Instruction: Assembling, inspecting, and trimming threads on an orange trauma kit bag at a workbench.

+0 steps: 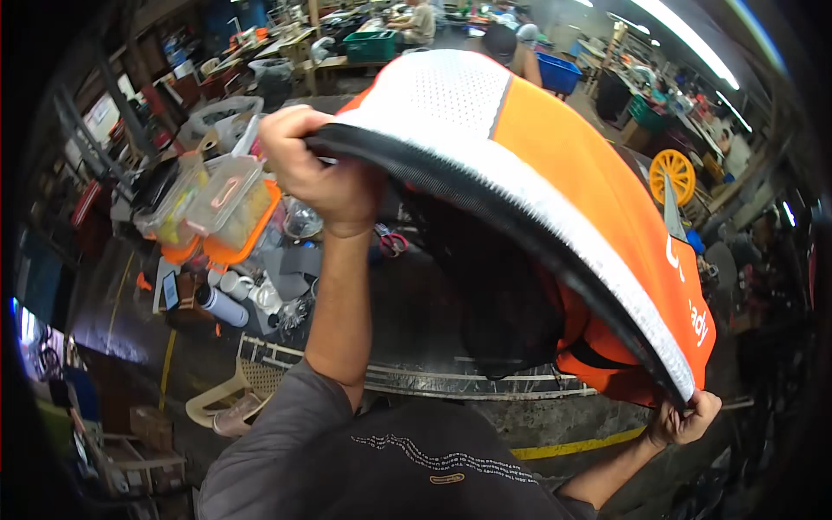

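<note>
A large orange and white fabric piece (555,156) with a white mesh panel, a silver reflective strip and a black bound edge is held up and stretched in front of me. My left hand (325,169) grips the black edge at its upper left end. My right hand (685,420) pinches the lower right end of the same edge. The fabric arches between the two hands and hides much of the dark worktable (433,347) beneath it.
Clear plastic boxes with orange lids (230,208) sit at the table's left, with white cups (234,286) and scissors (390,241) nearby. A beige plastic chair (230,394) stands lower left. Other people work at benches far behind. A yellow wheel (673,173) is at right.
</note>
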Available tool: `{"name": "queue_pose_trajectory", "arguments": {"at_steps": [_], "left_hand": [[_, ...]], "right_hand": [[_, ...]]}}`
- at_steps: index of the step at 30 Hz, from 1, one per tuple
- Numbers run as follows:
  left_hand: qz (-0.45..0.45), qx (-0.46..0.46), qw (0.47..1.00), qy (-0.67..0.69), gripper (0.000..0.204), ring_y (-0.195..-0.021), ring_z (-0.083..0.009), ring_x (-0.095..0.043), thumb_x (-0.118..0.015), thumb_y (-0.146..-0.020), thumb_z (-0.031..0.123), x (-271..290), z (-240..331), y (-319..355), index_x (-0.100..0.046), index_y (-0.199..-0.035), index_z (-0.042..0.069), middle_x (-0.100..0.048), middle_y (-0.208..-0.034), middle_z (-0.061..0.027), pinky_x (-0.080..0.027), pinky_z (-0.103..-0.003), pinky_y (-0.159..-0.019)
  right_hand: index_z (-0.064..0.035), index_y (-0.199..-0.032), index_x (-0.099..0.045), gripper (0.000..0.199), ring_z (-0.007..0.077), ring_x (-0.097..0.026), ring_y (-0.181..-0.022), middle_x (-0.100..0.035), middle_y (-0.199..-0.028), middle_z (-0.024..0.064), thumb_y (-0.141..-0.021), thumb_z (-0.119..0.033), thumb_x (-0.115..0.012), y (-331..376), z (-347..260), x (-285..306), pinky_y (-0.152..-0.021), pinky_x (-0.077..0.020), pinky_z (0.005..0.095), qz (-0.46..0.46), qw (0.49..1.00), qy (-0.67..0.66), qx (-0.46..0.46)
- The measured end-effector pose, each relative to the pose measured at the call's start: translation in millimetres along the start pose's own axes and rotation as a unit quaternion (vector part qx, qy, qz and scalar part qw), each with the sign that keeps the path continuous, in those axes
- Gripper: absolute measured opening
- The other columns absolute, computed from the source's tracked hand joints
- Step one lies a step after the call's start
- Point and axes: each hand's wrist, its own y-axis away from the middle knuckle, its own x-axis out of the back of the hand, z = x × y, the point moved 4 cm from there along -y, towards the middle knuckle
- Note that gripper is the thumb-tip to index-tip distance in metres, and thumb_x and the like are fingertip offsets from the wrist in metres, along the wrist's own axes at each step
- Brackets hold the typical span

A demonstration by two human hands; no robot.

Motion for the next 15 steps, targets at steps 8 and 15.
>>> {"name": "queue_pose_trajectory", "arguments": {"at_steps": [8,15], "left_hand": [[-0.07,0.07,0.995,0.025,0.03,-0.08,-0.0287,-0.057,-0.082,-0.073,0.006,-11,0,55,-0.057,-0.09,0.004,-0.056,-0.087,-0.01,-0.047,-0.037,-0.074],[-0.284,0.381,0.878,0.061,0.029,-0.074,-0.016,-0.059,-0.084,-0.077,0.006,23,-78,188,-0.057,-0.089,0.004,-0.06,-0.083,-0.0044,-0.049,-0.03,-0.069]], "right_hand": [[-0.0043,-0.073,-0.047,0.028,0.0226,-0.046,-0.061,-0.045,-0.069,0.0085,-0.074,0.004,-0.073,25,28,-8,-0.058,-0.0373,0.0322,0.015,0.998,0.017,-0.053],[-0.0042,-0.081,-0.046,0.02,0.0302,-0.045,-0.061,-0.041,-0.073,0.0126,-0.072,0.006,-0.062,69,5,-106,-0.059,-0.0427,0.0368,-0.094,0.978,0.01,-0.188]]}}
